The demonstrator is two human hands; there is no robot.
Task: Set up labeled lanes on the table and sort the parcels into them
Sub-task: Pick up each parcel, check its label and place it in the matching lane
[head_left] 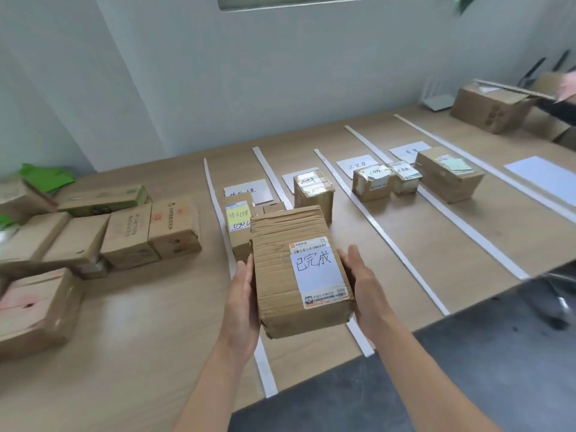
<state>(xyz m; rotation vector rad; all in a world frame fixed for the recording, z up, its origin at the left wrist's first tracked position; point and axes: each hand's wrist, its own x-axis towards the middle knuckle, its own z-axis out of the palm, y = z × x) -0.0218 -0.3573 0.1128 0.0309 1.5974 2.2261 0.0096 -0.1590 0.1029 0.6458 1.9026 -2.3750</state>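
Observation:
I hold a crumpled brown cardboard parcel (290, 269) with a white handwritten label above the table's front part. My left hand (241, 299) grips its left side and my right hand (363, 286) grips its right side. White strips (378, 227) divide the wooden table (149, 335) into lanes, each with a white paper label (247, 190) at its far end. One parcel with a yellow note (238, 227) lies in the left lane, a taped box (313, 196) in the second, two small parcels (372, 182) in the third and a larger box (448, 174) in the fourth.
Several unsorted cardboard boxes (124, 235) crowd the table's left side, with green material (46, 176) behind them. A blank white sheet (544, 176) lies at the far right. Another person's hand (567, 87) reaches over an open box (489, 107) at the back right. The table's front right edge drops to dark floor.

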